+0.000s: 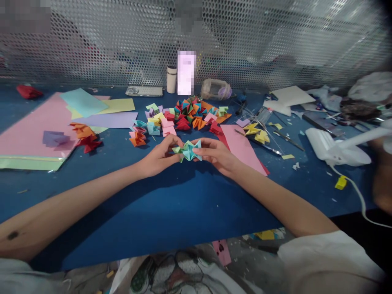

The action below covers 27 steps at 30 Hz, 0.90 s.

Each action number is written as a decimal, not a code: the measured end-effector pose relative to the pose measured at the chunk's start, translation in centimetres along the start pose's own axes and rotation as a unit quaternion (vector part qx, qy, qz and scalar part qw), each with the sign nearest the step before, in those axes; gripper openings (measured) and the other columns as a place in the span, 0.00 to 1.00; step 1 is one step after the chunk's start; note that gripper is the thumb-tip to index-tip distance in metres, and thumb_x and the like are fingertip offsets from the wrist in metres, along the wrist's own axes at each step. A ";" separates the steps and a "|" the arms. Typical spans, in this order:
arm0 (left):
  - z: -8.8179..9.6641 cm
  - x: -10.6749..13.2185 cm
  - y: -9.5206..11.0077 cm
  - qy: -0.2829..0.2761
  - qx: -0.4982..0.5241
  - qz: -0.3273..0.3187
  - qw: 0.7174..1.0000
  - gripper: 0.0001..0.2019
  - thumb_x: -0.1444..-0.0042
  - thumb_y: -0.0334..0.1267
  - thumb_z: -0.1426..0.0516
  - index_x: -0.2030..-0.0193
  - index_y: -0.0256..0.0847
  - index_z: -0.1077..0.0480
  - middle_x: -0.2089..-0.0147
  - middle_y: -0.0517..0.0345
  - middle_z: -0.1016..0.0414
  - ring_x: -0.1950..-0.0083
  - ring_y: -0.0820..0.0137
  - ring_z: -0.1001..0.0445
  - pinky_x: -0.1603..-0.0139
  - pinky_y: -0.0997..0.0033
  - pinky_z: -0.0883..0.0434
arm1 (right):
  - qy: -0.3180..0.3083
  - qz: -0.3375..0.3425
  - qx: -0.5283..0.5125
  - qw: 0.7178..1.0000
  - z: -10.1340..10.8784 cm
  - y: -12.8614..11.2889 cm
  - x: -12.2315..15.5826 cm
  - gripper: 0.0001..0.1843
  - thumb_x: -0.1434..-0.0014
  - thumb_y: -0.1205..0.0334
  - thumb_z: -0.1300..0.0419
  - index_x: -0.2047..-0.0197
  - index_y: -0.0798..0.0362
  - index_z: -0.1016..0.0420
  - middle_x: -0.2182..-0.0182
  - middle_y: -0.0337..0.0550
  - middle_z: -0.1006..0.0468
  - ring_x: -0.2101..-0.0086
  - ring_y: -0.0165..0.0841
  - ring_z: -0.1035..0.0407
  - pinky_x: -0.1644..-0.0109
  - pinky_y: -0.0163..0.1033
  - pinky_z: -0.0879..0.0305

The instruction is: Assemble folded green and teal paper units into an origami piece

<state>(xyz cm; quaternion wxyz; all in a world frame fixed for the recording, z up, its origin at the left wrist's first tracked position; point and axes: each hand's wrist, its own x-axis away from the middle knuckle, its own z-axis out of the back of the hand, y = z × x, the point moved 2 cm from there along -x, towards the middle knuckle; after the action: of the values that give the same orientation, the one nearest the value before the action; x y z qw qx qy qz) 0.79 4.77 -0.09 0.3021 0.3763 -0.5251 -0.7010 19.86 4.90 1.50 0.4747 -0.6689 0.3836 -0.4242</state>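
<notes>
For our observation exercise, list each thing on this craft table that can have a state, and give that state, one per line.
Paper star: folded, held off the table by both hands.
Left hand: grip shut on the star.
Right hand: grip shut on the star.
Folded pieces: piled loosely.
Pink sheet: flat, unfolded.
White cup: upright.
Lamp: lying on the table.

Fingertips of both hands hidden behind the folded paper piece (187, 150)
</notes>
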 end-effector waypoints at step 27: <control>-0.6 0.0 0.1 -0.003 0.015 0.016 1.000 0.13 0.48 0.28 0.43 0.63 0.42 0.45 0.67 0.63 0.40 0.69 0.76 0.37 0.71 0.75 0.39 | -0.051 0.016 0.065 0.996 -0.7 0.2 0.5 0.18 0.56 0.57 0.29 0.61 0.51 0.20 0.68 0.39 0.21 0.67 0.28 0.28 0.63 0.33 0.32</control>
<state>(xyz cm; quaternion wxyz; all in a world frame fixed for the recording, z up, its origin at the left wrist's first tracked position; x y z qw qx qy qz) 1.28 4.39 -0.08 0.3059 0.3700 -0.5427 -0.6892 19.34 4.16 1.56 0.5430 -0.6509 0.3411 -0.4065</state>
